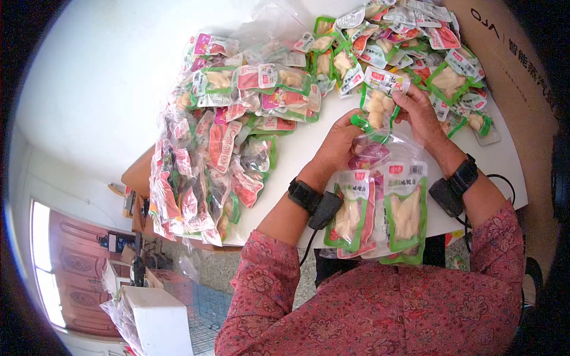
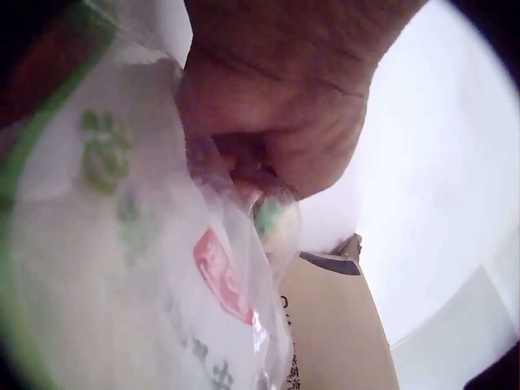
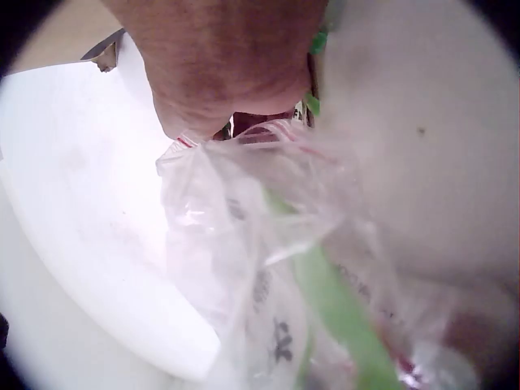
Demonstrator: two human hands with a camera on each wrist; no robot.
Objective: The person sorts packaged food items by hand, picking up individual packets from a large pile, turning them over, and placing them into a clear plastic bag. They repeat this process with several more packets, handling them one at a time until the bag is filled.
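Note:
A clear zip bag (image 3: 244, 211) with several food packets (image 1: 405, 213) inside hangs at the table's front edge, before the person's chest. My left hand (image 1: 343, 141) grips the bag's mouth at its left side; in the left wrist view its curled fingers are partly hidden behind plastic. Above the mouth, my right hand (image 1: 420, 115) pinches a green-edged packet (image 1: 377, 107) of pale pieces at its upper right. That packet stands tilted, its lower end right at the bag's opening and close to my left fingers. The right wrist view has the right hand (image 3: 236, 73) at the bag's red-striped rim.
Filled bags of packets (image 1: 222, 142) are heaped on the left of the white table (image 1: 291, 172). Loose packets (image 1: 449, 82) pile up at the back right. A large cardboard box (image 1: 504, 77) stands along the right side. Crumpled clear plastic (image 1: 276, 24) lies at the back.

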